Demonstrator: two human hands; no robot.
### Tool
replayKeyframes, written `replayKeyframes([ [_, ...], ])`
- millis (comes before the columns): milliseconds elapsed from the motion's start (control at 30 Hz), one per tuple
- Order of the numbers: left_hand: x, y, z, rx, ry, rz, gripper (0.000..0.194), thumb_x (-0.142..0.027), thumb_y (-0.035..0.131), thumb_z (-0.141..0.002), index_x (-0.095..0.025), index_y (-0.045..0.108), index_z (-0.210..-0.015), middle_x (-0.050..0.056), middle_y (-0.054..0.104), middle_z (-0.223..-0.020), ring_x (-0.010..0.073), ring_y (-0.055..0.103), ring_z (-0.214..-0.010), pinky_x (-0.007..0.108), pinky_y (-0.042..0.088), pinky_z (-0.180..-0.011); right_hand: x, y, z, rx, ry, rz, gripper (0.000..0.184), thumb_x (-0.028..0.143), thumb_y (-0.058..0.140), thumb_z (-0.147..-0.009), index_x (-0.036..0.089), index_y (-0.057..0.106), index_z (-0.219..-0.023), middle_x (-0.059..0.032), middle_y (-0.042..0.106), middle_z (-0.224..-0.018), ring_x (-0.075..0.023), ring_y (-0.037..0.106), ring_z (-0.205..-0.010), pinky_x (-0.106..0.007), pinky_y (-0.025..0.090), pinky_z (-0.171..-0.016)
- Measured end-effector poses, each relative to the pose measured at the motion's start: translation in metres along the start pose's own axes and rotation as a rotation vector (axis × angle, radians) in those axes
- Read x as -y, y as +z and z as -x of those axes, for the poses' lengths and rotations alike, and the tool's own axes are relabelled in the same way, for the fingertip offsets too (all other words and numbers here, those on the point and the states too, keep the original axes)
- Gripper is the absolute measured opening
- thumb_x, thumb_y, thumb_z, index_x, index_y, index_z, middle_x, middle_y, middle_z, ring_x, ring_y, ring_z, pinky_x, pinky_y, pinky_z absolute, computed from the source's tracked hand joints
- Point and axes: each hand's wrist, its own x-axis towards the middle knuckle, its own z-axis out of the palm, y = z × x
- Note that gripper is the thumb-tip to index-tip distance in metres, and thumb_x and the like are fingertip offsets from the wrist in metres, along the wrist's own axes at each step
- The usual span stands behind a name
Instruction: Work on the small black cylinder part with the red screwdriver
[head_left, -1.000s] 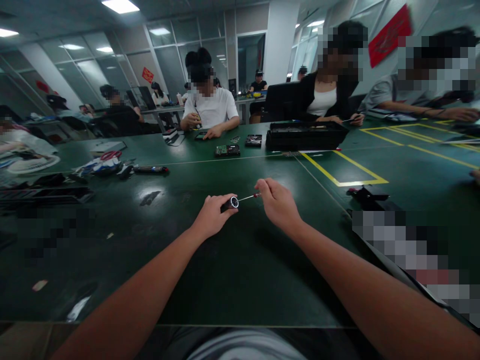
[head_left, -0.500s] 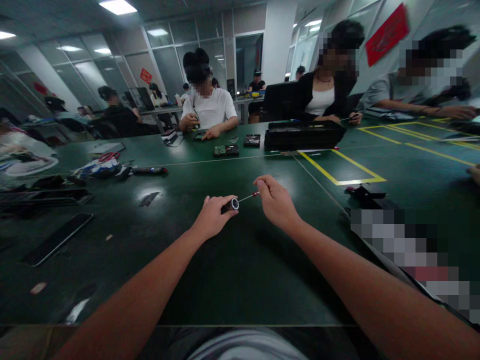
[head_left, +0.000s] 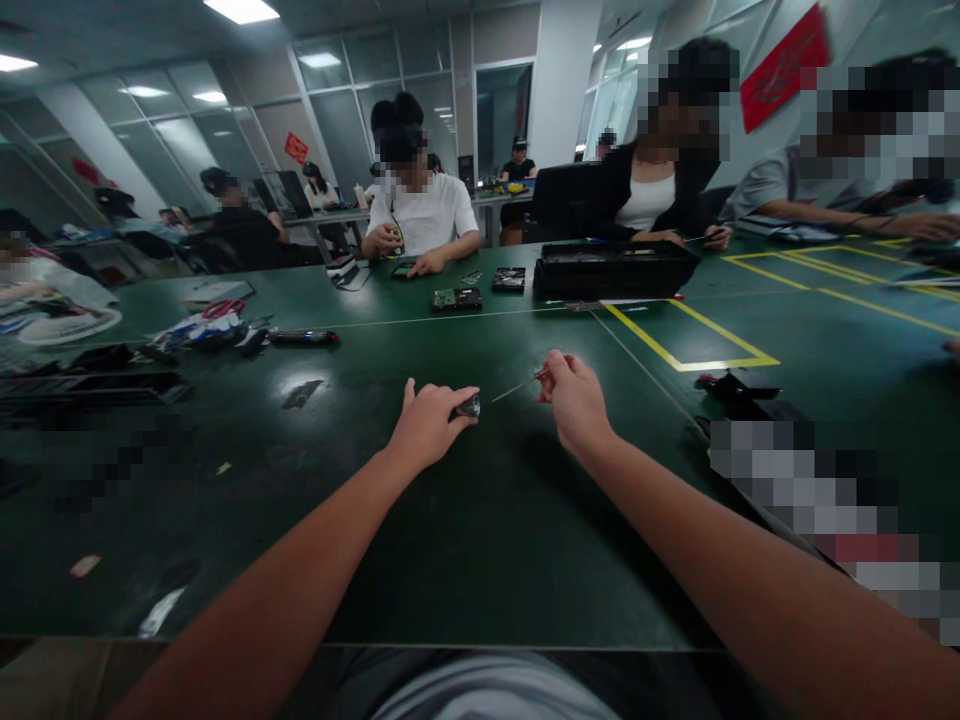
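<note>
Just above the green table (head_left: 450, 520), my left hand (head_left: 426, 422) grips a small dark cylinder (head_left: 470, 405) between thumb and fingers. Its round, light-rimmed end faces right; most of its body is hidden by the hand, and its exact kind does not show. My right hand (head_left: 576, 400) is closed around the red handle of a thin screwdriver (head_left: 514, 391). The metal shaft points left and slightly down toward the cylinder's end. A small gap separates the tip from the cylinder.
Beyond my hands lie circuit-board drives (head_left: 456, 299) and a long black case (head_left: 615, 270). On the left are a dark pen-shaped tool (head_left: 304, 338), a pile of cables and gloves (head_left: 214, 325) and black trays (head_left: 82, 388). Yellow tape (head_left: 727, 362) marks the right. Co-workers sit opposite.
My right hand has moved right with the screwdriver, drawing its tip away from the cylinder's end. The cylinder has turned slightly in my left hand, which stays nearly in place.
</note>
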Motion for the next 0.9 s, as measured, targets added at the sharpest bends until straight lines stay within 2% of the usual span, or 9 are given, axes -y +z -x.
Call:
replayKeyframes([
  [67,0.003,0.004,0.0,0.063,-0.02,0.018,0.044,-0.037,0.064,-0.095,-0.032,0.059,-0.139,0.004,0.072,-0.115,0.0288,0.059,-0.117,0.07,0.015,-0.119,0.002,0.001,0.002,-0.027,0.045,-0.012,0.025,0.047,0.052,-0.093,0.024,0.056,-0.084,0.0002,0.056,-0.072,-0.0154,0.052,-0.06,-0.031,0.048,-0.057],
  [167,0.005,0.005,0.001,0.062,-0.022,0.03,0.044,-0.038,0.064,-0.095,-0.032,0.059,-0.138,0.004,0.071,-0.119,0.0286,0.058,-0.119,0.07,0.015,-0.12,0.006,0.005,0.008,0.008,0.04,0.029,0.025,0.046,0.052,-0.094,0.023,0.058,-0.087,-0.0002,0.059,-0.074,-0.0154,0.054,-0.063,-0.031,0.048,-0.059],
  [367,-0.001,0.001,0.002,0.067,-0.016,0.036,0.043,-0.036,0.064,-0.095,-0.033,0.059,-0.138,0.004,0.071,-0.118,0.0283,0.059,-0.118,0.07,0.014,-0.12,0.009,0.008,0.015,0.089,-0.043,0.095,0.025,0.046,0.051,-0.096,0.022,0.058,-0.092,-0.0005,0.062,-0.079,-0.0155,0.057,-0.066,-0.033,0.05,-0.064],
  [667,-0.002,0.003,0.001,0.072,-0.017,0.009,0.044,-0.038,0.064,-0.095,-0.032,0.059,-0.138,0.004,0.072,-0.118,0.029,0.059,-0.119,0.071,0.014,-0.12,0.012,0.008,0.02,0.13,-0.261,0.33,0.026,0.046,0.047,-0.098,0.024,0.058,-0.092,-0.0027,0.066,-0.08,-0.0187,0.059,-0.07,-0.035,0.045,-0.068],
  [900,0.001,0.001,0.001,0.09,-0.074,0.06,0.041,-0.04,0.063,-0.095,-0.029,0.061,-0.135,0.005,0.07,-0.121,0.0296,0.059,-0.119,0.073,0.012,-0.119,0.023,0.005,0.025,0.021,-0.344,0.441,0.023,0.042,0.045,-0.099,0.023,0.055,-0.089,-0.0022,0.063,-0.076,-0.0191,0.057,-0.069,-0.033,0.04,-0.065],
])
